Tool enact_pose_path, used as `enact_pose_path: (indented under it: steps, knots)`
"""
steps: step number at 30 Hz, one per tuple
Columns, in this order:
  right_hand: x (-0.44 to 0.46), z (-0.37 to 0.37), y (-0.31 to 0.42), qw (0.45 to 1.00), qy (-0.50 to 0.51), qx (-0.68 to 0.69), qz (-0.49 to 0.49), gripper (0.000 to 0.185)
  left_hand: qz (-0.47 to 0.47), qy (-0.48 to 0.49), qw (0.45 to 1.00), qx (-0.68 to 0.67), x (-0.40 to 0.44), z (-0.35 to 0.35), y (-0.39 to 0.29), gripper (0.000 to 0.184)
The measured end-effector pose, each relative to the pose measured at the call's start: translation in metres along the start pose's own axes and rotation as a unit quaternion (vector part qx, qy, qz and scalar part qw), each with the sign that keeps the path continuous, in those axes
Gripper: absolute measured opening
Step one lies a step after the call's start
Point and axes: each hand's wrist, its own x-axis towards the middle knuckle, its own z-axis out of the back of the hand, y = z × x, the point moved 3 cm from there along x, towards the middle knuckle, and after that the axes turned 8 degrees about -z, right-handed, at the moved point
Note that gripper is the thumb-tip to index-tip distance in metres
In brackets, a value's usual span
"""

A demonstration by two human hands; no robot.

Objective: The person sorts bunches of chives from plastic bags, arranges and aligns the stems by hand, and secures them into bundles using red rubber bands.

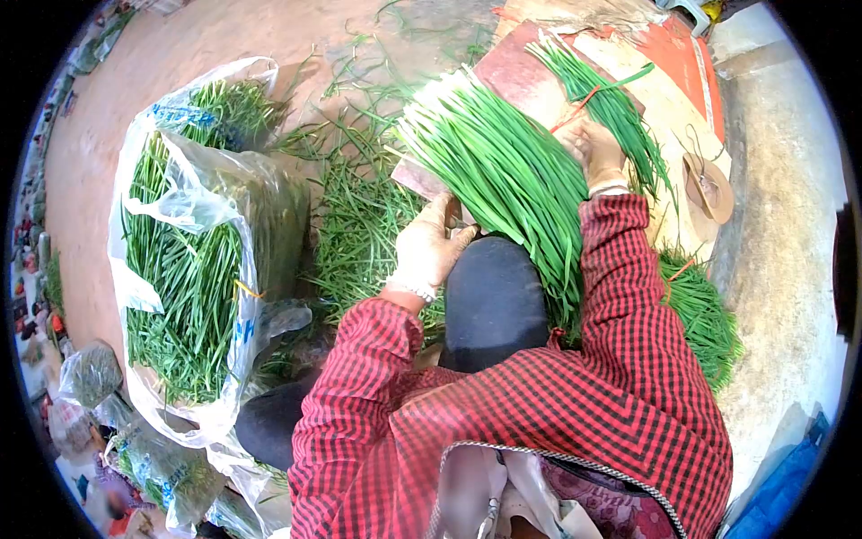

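A large loose bunch of garlic chives, white at the stem ends and green along the leaves, lies slanting across a reddish board before my knee. My right hand is closed at its right side, pinching a thin red tie. At the lower left edge of the bunch is my left hand, thumb and fingers curled, fingertips partly hidden by the board and leaves; what they grip cannot be made out. A smaller bunch bound with a red tie lies just beyond my right hand.
A clear plastic bag packed with greens stands on the left. Loose leaves litter the floor beside it. Another tied bunch lies by my right elbow. A tan round-edged object rests on the right, near an orange sheet.
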Motion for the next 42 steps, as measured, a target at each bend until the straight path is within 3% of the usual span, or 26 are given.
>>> enact_pose_path:
  steps: [1, 2, 3, 4, 6, 7, 9, 10, 11, 13, 14, 15, 17, 21, 23, 25, 27, 30, 32, 37, 38, 39, 40, 41, 42]
  knots:
    - [0.001, -0.002, -0.001, 0.997, 0.014, -0.073, -0.018, 0.028, -0.006, 0.005, 1.000, 0.022, 0.001, 0.001, -0.004, 0.046]
    - [0.013, -0.009, 0.002, 0.988, 0.089, -0.119, -0.048, 0.023, 0.025, 0.030, 0.995, 0.091, 0.005, 0.000, -0.005, 0.040]
    - [0.010, -0.017, 0.007, 0.988, 0.089, -0.120, -0.048, 0.023, 0.025, 0.031, 0.995, 0.090, 0.005, -0.004, 0.001, 0.040]
    - [0.008, -0.026, 0.016, 0.952, 0.029, -0.304, -0.014, 0.023, -0.023, -0.003, 0.994, 0.105, 0.006, -0.008, 0.007, 0.035]
    - [0.031, -0.034, 0.024, 0.792, -0.078, -0.595, 0.114, 0.030, -0.070, -0.039, 0.989, 0.122, 0.007, -0.009, 0.010, 0.031]
    - [0.047, -0.023, 0.017, 0.792, -0.075, -0.595, 0.114, 0.030, -0.077, -0.058, 0.988, 0.118, 0.007, -0.008, 0.009, 0.025]
    - [0.017, -0.046, 0.031, 0.750, -0.041, -0.622, 0.220, 0.032, -0.080, -0.080, 0.987, 0.116, 0.006, -0.008, 0.018, 0.020]
    - [0.041, -0.038, 0.018, 0.815, 0.008, -0.541, 0.207, 0.034, -0.037, -0.084, 0.995, 0.037, 0.006, -0.010, 0.032, 0.016]
    - [0.038, -0.043, 0.017, 0.815, 0.012, -0.542, 0.204, 0.034, 0.006, -0.087, 0.995, -0.041, 0.004, -0.011, 0.043, 0.011]
    - [0.020, -0.062, 0.020, 0.903, 0.098, -0.414, 0.061, 0.036, 0.063, -0.096, 0.990, -0.086, -0.004, 0.003, 0.051, 0.007]
    - [0.005, -0.075, 0.028, 0.848, 0.122, -0.497, 0.136, 0.037, 0.082, -0.112, 0.980, -0.141, -0.010, 0.009, 0.059, 0.008]
    - [0.000, -0.083, 0.030, 0.849, 0.123, -0.496, 0.135, 0.037, 0.099, -0.129, 0.967, -0.195, -0.019, 0.016, 0.062, 0.008]
    - [-0.008, -0.102, 0.027, 0.716, 0.193, -0.637, 0.210, 0.039, 0.128, -0.145, 0.944, -0.268, -0.033, 0.028, 0.069, 0.007]
    - [0.004, -0.107, 0.000, 0.762, 0.163, -0.595, 0.196, 0.036, 0.103, -0.099, 0.915, -0.378, -0.038, 0.038, 0.056, 0.019]
    - [-0.006, -0.107, 0.002, 0.742, 0.151, -0.618, 0.209, 0.036, 0.107, -0.045, 0.909, -0.400, -0.033, 0.042, 0.032, 0.027]
    - [-0.006, -0.102, 0.001, 0.789, 0.124, -0.577, 0.170, 0.036, 0.080, -0.027, 0.894, -0.439, -0.023, 0.037, 0.031, 0.033]
    - [0.004, -0.097, -0.006, 0.798, 0.108, -0.565, 0.180, 0.033, 0.048, 0.004, 0.890, -0.453, -0.012, 0.033, 0.027, 0.034]
    - [0.008, -0.095, -0.006, 0.840, 0.122, -0.491, 0.194, 0.029, 0.025, 0.008, 0.884, -0.468, 0.001, 0.032, 0.022, 0.032]
    - [0.005, -0.095, -0.002, 0.899, 0.168, -0.389, 0.112, 0.022, 0.024, 0.024, 0.886, -0.463, 0.009, 0.034, 0.018, 0.034]
    - [-0.010, -0.106, 0.027, 0.891, 0.230, -0.388, 0.052, 0.018, 0.002, 0.072, 0.893, -0.445, 0.038, 0.037, -0.002, 0.030]
    - [-0.029, -0.117, 0.042, 0.785, 0.234, -0.544, 0.182, 0.019, 0.020, 0.099, 0.903, -0.418, 0.046, 0.035, -0.007, 0.026]
    - [-0.051, -0.129, 0.053, 0.637, 0.226, -0.672, 0.302, 0.020, 0.039, 0.124, 0.912, -0.390, 0.051, 0.032, -0.015, 0.024]
    - [-0.076, -0.136, 0.055, 0.670, 0.181, -0.665, 0.275, 0.025, 0.054, 0.096, 0.914, -0.391, 0.053, 0.028, -0.028, 0.021]
    - [-0.076, -0.134, 0.043, 0.655, 0.168, -0.651, 0.347, 0.028, 0.016, 0.085, 0.913, -0.398, 0.058, 0.020, -0.026, 0.021]
    - [-0.085, -0.136, 0.032, 0.647, 0.124, -0.669, 0.345, 0.027, 0.029, 0.078, 0.919, -0.386, 0.058, 0.019, -0.032, 0.021]
